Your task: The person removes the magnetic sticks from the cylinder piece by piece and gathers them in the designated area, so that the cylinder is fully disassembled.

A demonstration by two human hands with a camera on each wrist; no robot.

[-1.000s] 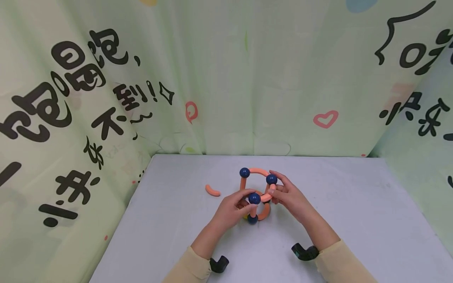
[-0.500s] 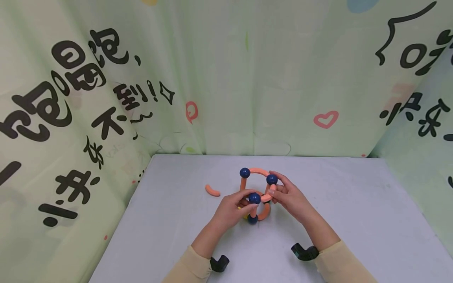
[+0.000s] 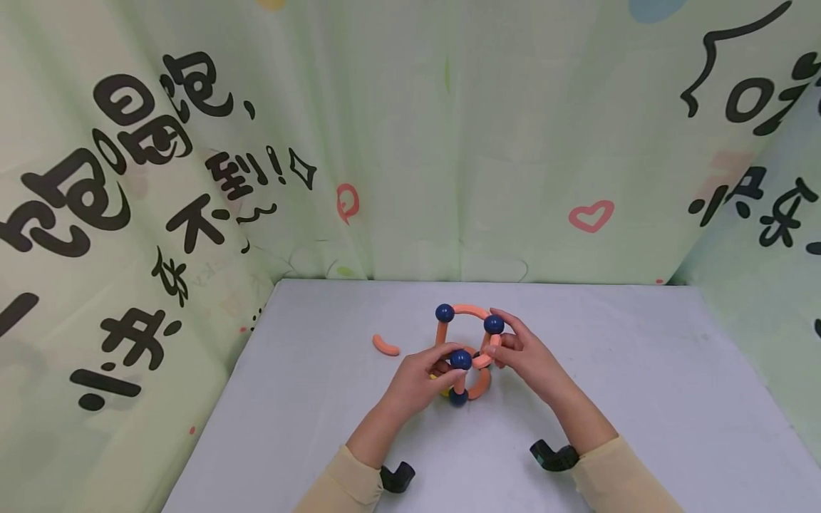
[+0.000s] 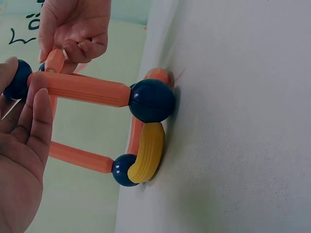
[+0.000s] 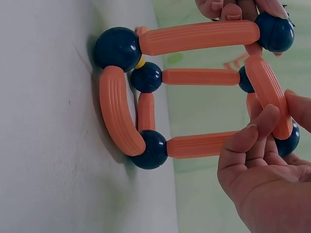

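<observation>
A frame of magnetic building sticks and balls [image 5: 184,145] stands on the table, with orange rods joining dark blue balls. My left hand [image 3: 417,381] grips the near upper blue ball [image 3: 460,359], its fingers also against the upright orange rod [image 4: 87,90] below it. My right hand [image 3: 522,356] pinches a curved orange rod [image 5: 269,97] between thumb and fingers. One end of that rod lies close to the ball in my left hand, the other by the right upper ball [image 3: 493,325]. A curved yellow rod [image 4: 149,153] links two bottom balls.
A loose curved orange rod [image 3: 385,346] lies on the white table [image 3: 308,427], left of the frame. Printed curtains [image 3: 410,142] hang behind and at the sides. Black wrist devices [image 3: 553,456] sit at both sleeves.
The curved rod in my right hand has shifted slightly, its near end drawing a little away from the ball in my left hand. My left hand stays in place.
</observation>
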